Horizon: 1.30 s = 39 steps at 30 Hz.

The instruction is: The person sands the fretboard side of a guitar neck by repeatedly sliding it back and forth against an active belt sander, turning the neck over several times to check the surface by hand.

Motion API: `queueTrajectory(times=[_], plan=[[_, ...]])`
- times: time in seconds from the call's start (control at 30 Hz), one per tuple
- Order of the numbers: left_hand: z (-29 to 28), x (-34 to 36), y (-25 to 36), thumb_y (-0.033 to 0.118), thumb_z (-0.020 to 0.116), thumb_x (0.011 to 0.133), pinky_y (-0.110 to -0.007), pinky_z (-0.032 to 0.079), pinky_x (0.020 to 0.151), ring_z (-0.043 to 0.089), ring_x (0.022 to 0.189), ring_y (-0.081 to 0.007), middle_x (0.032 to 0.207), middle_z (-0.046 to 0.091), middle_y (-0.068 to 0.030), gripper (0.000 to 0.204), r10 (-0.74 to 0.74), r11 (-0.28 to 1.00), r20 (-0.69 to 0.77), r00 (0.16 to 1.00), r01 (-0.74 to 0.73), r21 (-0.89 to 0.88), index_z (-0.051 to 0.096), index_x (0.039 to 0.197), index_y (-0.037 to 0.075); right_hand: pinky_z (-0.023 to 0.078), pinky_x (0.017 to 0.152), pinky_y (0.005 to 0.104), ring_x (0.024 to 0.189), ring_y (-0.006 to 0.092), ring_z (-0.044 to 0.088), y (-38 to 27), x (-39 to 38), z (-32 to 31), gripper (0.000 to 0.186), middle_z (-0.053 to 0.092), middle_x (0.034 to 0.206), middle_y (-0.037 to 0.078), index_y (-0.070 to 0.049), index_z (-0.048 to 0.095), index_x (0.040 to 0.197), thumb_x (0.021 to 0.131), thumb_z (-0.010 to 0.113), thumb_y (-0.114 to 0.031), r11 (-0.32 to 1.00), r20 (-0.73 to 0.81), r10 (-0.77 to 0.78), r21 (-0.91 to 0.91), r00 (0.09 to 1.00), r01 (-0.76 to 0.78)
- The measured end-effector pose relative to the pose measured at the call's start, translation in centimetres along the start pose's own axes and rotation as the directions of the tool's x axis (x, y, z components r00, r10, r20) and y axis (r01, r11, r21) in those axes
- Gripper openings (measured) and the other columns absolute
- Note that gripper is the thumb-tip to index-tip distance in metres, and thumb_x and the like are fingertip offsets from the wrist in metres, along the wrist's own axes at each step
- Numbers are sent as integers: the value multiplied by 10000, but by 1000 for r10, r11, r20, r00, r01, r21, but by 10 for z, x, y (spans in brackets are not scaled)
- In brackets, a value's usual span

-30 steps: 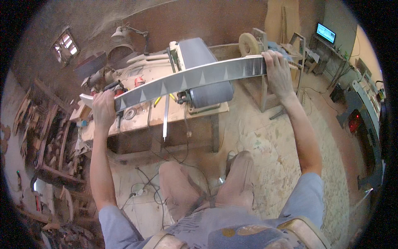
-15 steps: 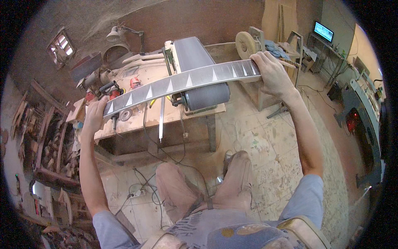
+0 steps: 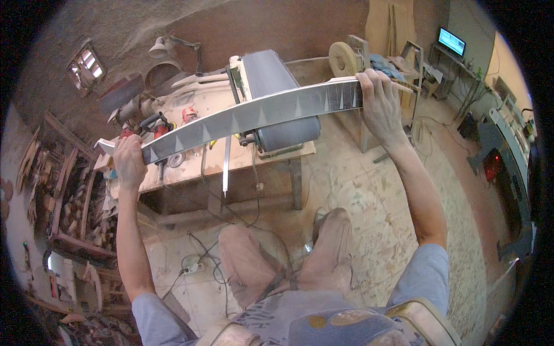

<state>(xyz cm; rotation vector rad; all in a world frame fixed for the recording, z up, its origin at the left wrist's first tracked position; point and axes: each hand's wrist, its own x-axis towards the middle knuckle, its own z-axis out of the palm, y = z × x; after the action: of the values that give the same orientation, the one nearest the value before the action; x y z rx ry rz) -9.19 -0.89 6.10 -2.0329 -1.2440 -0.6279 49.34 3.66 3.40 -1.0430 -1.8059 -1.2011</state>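
Observation:
A long, narrow grey strip [image 3: 248,119] with a row of pale triangular marks spans the space in front of me. It appears bowed in this wide view. My left hand [image 3: 130,162] is closed around its left end, where a pale tip sticks out past the fingers. At the other end my right hand [image 3: 381,104] grips it, fingers over the top edge. Behind the strip stands a belt sander with a grey belt [image 3: 266,72]; its dark front roller [image 3: 289,134] shows below the strip. Whether strip and belt touch, I cannot tell.
The sander stands on a wooden workbench [image 3: 184,173] with red power tools [image 3: 188,114] and a desk lamp [image 3: 158,48]. Cables [image 3: 202,254] trail over the floor by my legs. A round buffing wheel [image 3: 343,61] stands right of the bench; wooden shelves [image 3: 72,190] are at left.
The strip has tilted, so its face shows broader and its triangles look duller. Its pale left tip now shows beyond my left hand. Both hands have kept their hold.

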Motion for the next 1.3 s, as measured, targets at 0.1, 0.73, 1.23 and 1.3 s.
queueTrajectory(times=[0.1,0.73,1.23,1.3], plan=[[8,-12,-18,160,486,1011,-486,453,753,595,868,-422,877,617,-210,218,155,988,-67,986,-154,12,575,1099,-19,471,950,399,1157,283,552,-1,10,-8,391,566,1207,87,-76,484,1264,886,582,-99,993,87,-38,111,995,29],[-4,-4,-13,225,388,1026,-469,407,788,545,844,-421,844,549,-212,289,0,1000,-50,999,0,8,512,878,10,473,923,397,1169,271,555,-24,15,18,378,561,1187,82,-101,505,1257,891,594,-136,1000,1,12,-4,1000,-12],[20,75,117,188,467,1002,-480,502,754,682,827,-354,817,680,-149,249,110,992,-33,993,-112,-61,609,880,24,454,1058,463,1263,383,518,113,-39,17,612,546,1329,156,-82,439,1364,801,657,21,998,291,60,-5,955,-62],[27,82,130,181,436,1036,-502,511,732,686,815,-376,821,690,-166,267,47,988,95,994,-32,-154,608,931,6,454,1069,460,1294,373,521,129,-43,13,577,559,1353,162,-73,468,1362,817,604,58,996,336,65,36,940,-81]])
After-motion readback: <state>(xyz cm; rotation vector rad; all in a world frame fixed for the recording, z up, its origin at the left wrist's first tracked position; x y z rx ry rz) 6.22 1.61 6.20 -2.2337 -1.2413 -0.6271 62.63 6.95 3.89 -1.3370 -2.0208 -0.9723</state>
